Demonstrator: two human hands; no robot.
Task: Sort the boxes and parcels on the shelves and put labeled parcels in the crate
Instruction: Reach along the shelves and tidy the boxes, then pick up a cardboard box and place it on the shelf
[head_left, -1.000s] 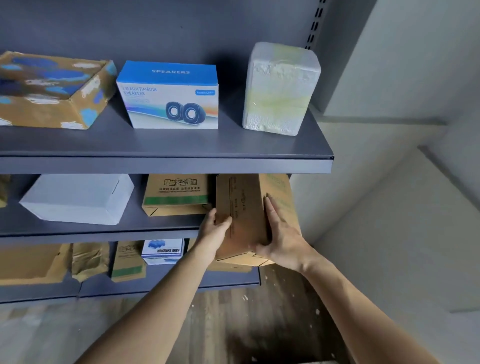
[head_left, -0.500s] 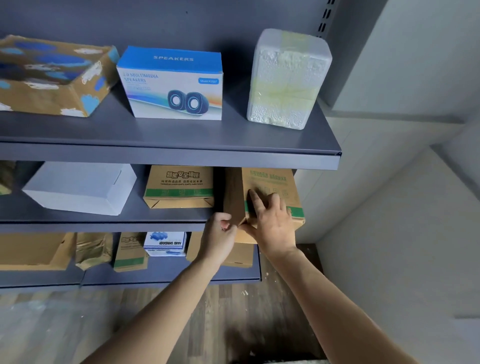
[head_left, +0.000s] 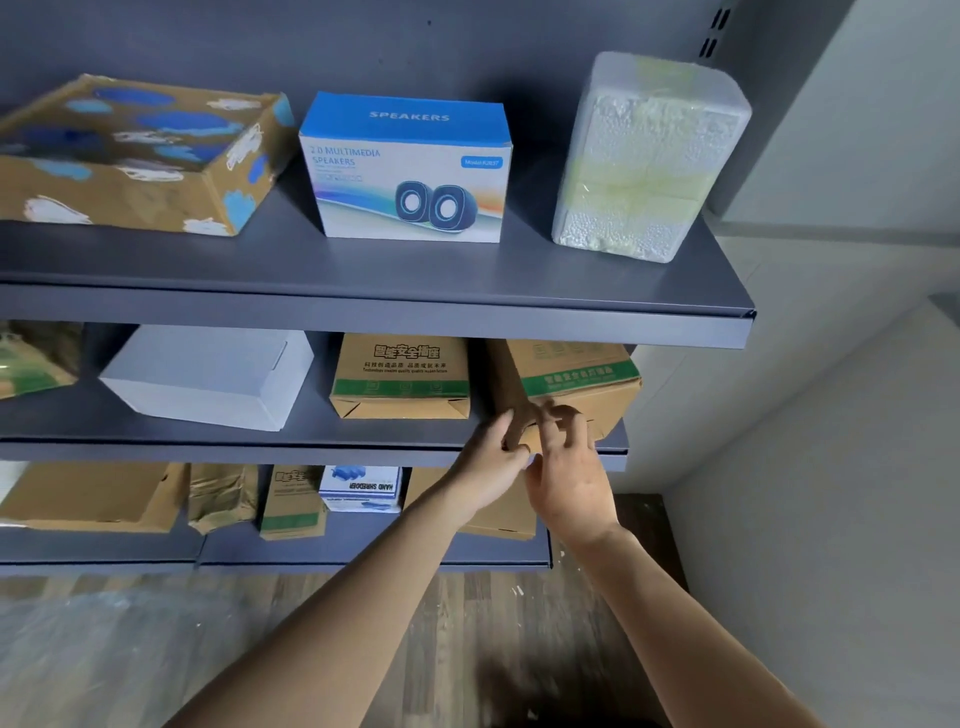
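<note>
A brown cardboard box with a green band (head_left: 576, 376) sits at the right end of the middle shelf (head_left: 208, 451), turned at an angle with one corner facing me. My left hand (head_left: 491, 460) reaches its fingertips to the box's lower front corner. My right hand (head_left: 571, 470) is beside it with fingers loosely spread and blurred, just at the box's lower front face. Neither hand wraps around the box. No crate is in view.
The top shelf (head_left: 363, 317) holds a paint-daubed cardboard box (head_left: 130, 171), a blue speakers box (head_left: 410, 171) and a wrapped foam block (head_left: 644, 156). A white box (head_left: 208, 379) and a second brown box (head_left: 400, 379) share the middle shelf. More parcels fill the bottom shelf.
The brown box went from held upright in front of the shelves to resting on the middle shelf. Both hands slid down to its front corner and loosened.
</note>
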